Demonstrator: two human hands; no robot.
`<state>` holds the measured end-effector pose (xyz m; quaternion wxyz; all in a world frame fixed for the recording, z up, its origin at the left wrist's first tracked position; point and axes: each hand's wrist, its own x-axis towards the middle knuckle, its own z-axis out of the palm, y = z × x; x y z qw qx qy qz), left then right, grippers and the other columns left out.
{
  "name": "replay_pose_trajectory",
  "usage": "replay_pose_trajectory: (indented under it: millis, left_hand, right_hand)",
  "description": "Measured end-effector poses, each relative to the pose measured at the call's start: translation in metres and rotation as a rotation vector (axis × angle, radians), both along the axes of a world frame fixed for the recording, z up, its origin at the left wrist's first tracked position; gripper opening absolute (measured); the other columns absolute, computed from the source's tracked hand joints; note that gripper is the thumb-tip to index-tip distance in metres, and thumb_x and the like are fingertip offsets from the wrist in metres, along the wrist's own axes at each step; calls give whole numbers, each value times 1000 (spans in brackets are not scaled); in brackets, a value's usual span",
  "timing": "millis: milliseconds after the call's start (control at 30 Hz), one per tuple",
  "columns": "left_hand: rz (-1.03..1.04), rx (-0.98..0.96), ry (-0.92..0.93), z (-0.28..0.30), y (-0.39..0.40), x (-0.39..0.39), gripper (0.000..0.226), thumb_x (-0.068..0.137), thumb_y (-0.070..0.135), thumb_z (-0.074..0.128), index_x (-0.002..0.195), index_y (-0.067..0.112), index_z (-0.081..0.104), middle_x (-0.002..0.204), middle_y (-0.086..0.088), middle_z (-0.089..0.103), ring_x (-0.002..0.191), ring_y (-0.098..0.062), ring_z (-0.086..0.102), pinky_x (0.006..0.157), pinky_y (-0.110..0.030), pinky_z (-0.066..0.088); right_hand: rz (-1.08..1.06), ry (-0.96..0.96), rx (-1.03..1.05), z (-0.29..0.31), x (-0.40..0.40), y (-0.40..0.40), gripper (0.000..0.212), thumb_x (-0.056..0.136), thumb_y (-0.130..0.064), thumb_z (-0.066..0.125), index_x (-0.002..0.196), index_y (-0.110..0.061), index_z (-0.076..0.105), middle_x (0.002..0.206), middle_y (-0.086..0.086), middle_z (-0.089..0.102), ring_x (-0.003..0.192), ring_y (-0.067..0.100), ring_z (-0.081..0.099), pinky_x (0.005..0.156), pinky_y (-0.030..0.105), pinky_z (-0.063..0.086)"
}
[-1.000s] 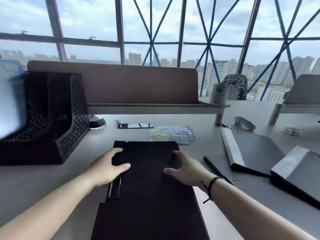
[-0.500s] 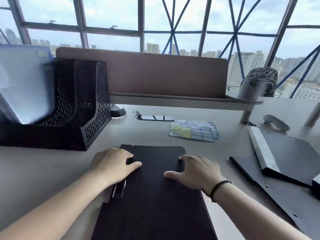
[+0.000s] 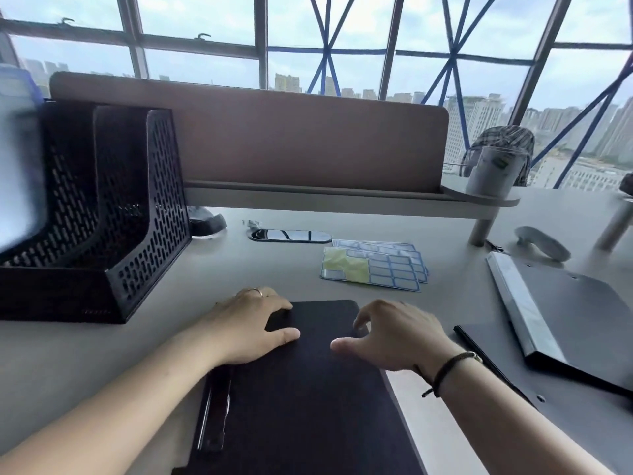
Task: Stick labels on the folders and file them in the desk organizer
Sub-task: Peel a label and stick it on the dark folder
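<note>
Lower centre of the frame: we record one black folder [image 3: 308, 389] lying flat on the worktop [image 3: 68, 365], its far edge between both hands. Left hand [image 3: 250, 327], fingers straight and resting on the folder's left far corner, thumb laid on the cover. Right hand [image 3: 394, 334], fingers loosely spread and arched at the right far corner; whether the tips touch we cannot tell. Label sheets [image 3: 373, 265] lie just beyond the folder, centre right. Desk organizer [image 3: 113, 214] stands at left, one pale folder already in it. Two more folders [image 3: 575, 320] lie at right. We judge the step as positioning the folder for labelling; next calls for a reach to the sheets to peel one label. Against the earlier frame, the hands sit further up the folder.
</note>
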<state>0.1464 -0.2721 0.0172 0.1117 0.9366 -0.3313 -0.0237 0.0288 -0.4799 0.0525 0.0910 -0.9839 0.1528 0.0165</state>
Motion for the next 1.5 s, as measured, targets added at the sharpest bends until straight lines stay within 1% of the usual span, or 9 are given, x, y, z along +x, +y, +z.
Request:
replay_pose_trajectory:
  millis: [100, 167, 300, 533, 733, 900, 1100, 1267, 1500]
  left_hand:
    - [-43, -35, 58, 2, -21, 8, 56, 85, 69, 53, 134, 42, 48, 136, 21, 48, 132, -7, 40, 98, -31, 40]
    - [-85, -67, 80, 2, -36, 15, 54, 86, 66, 55, 134, 41, 50, 135, 16, 53, 130, -9, 42, 103, -33, 41]
    - [-121, -89, 79, -4, -59, 31, 60, 88, 62, 57, 141, 37, 46, 136, 8, 52, 133, -14, 39, 109, -32, 36]
    - [-90, -145, -44, -23, -67, 47, 61, 90, 69, 42, 144, 41, 40, 129, 12, 46, 128, -13, 38, 111, -33, 33]
    - [-68, -239, -82, -30, -67, 48, 57, 91, 65, 44, 143, 40, 42, 126, 17, 45, 125, -8, 37, 112, -27, 27]
    - [-63, -249, -75, -33, -67, 49, 58, 88, 69, 41, 139, 42, 45, 122, 21, 44, 122, -4, 38, 111, -26, 27]
    - [-61, -248, -60, -32, -67, 49, 67, 80, 74, 32, 137, 41, 48, 119, 23, 45, 120, -4, 39, 108, -25, 30]
    - [-58, -248, -51, -30, -66, 48, 63, 82, 71, 38, 137, 41, 49, 121, 23, 46, 120, -4, 40, 106, -24, 31]
    - [-58, -243, -54, -29, -66, 48, 56, 87, 67, 46, 137, 41, 48, 124, 20, 47, 122, -5, 40, 108, -26, 32]
  right_hand:
    - [-54, -158, 225, -7, 28, -18, 41, 75, -67, 66, 96, -31, 70, 84, -19, 62, 91, 11, 62, 74, 28, 48]
    - [-116, -274, 343, -13, 50, -31, 28, 80, -53, 70, 86, -27, 71, 76, -14, 65, 81, 12, 63, 69, 26, 49]
    - [-186, -413, 441, -24, 90, -49, 19, 86, -43, 70, 80, -25, 68, 76, -12, 66, 75, 11, 61, 60, 23, 42]
    - [-216, -384, 340, -36, 142, -62, 25, 82, -43, 70, 80, -19, 67, 81, -5, 68, 84, 19, 63, 67, 26, 42]
    - [-237, -381, 245, -53, 151, -58, 26, 79, -44, 71, 73, -20, 61, 86, -3, 67, 86, 22, 62, 75, 31, 51]
    - [-238, -398, 211, -56, 154, -58, 17, 84, -36, 65, 77, -20, 66, 85, -4, 68, 83, 22, 60, 71, 29, 46]
    - [-251, -406, 201, -56, 154, -55, 23, 83, -28, 59, 74, -10, 70, 72, 2, 69, 73, 27, 63, 69, 31, 53]
    - [-232, -390, 192, -53, 152, -54, 22, 80, -26, 62, 80, -8, 74, 78, 4, 73, 77, 26, 66, 68, 31, 49]
    - [-202, -366, 155, -57, 156, -57, 17, 81, -17, 54, 71, -9, 64, 70, 4, 64, 68, 28, 59, 62, 32, 46]
